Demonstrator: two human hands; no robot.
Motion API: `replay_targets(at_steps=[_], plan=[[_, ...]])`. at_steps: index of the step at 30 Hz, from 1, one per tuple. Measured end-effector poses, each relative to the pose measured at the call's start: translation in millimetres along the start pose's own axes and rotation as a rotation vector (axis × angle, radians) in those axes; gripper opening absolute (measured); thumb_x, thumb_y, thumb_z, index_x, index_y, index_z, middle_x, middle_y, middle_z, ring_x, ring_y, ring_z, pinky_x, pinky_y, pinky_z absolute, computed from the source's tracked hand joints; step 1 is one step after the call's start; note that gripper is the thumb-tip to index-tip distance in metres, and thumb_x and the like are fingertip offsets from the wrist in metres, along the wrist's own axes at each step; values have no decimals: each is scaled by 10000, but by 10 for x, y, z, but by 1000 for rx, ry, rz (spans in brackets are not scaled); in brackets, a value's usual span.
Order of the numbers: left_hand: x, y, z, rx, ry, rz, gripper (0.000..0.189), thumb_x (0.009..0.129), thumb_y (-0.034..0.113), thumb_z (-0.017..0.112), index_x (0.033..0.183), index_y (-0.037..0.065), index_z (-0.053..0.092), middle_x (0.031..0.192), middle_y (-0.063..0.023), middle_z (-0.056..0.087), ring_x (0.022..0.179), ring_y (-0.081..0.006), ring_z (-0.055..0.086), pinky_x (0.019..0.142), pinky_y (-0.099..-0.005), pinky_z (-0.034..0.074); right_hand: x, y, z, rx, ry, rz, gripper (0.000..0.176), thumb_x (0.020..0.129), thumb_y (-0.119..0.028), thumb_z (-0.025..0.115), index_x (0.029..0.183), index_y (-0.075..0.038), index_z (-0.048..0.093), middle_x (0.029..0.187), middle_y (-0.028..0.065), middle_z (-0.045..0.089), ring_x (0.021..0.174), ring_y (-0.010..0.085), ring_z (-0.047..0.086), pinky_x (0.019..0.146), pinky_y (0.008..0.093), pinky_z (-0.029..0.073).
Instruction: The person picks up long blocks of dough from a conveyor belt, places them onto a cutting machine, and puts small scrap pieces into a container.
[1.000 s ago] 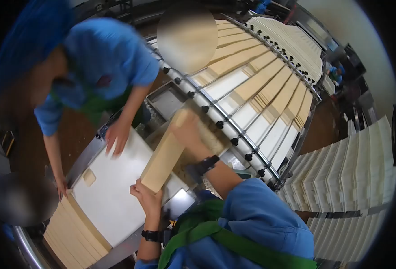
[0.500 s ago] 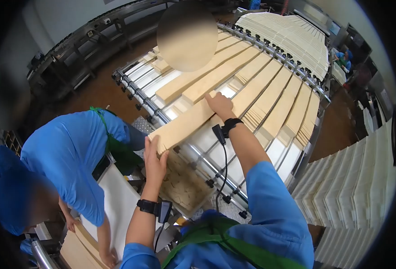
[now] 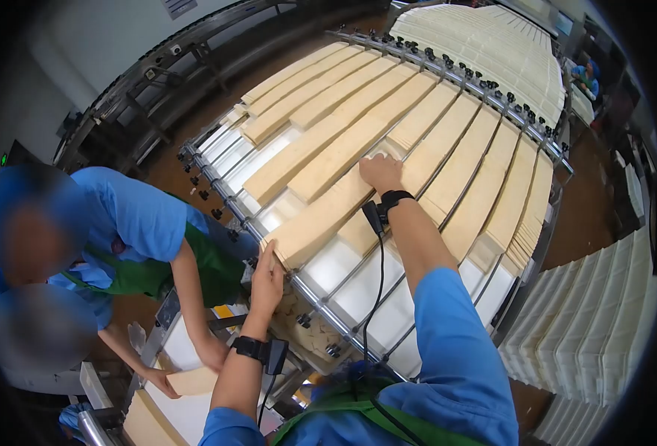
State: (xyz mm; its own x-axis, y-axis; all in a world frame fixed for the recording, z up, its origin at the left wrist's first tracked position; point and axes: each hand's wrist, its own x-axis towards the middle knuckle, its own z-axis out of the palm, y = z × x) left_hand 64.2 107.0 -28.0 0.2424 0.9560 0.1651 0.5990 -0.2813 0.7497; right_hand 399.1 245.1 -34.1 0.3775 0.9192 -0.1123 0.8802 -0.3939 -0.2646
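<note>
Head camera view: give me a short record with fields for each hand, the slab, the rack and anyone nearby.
Left hand: flat against the near end of the slab
Right hand: on top of the slab, farther along
Slab: long, tan, lying across the rack
Rack: carries many other slabs side by side
Co-worker: at the left in blue, hands on a small block

Blue short sleeves (image 3: 447, 334), green apron (image 3: 328, 416), black cabled wristbands (image 3: 391, 199) both wrists.
</note>
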Motion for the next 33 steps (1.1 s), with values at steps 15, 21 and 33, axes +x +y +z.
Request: replay_targets(at_steps=[15,21,33], plan=[[266,89,315,-62,-122,-86,454,875,-13,455,1327,-4,413,1305,-210,492,1191,-275,497,980,-301,378,174,261,101,44,195,83,406,847,-240,402,1141,0,547,1215,185,517,1187,312,431,979,432,284],[404,57,409,-147,-127,128,521,847,-16,476,1357,19,380,1308,-234,482,1212,-310,485,991,-332,375,-168,-23,-93,-30,189,149,552,868,-329,414,1295,21,410,1378,208,357,1287,338,307,1021,479,228],[-981,-111,-246,-588,203,-257,456,788,-26,473,1240,22,504,1228,-110,523,1120,-184,509,954,-278,387,-248,-7,107,-28,93,36,768,854,-585,433,1352,-2,390,1433,246,301,1343,418,232,1047,554,247]])
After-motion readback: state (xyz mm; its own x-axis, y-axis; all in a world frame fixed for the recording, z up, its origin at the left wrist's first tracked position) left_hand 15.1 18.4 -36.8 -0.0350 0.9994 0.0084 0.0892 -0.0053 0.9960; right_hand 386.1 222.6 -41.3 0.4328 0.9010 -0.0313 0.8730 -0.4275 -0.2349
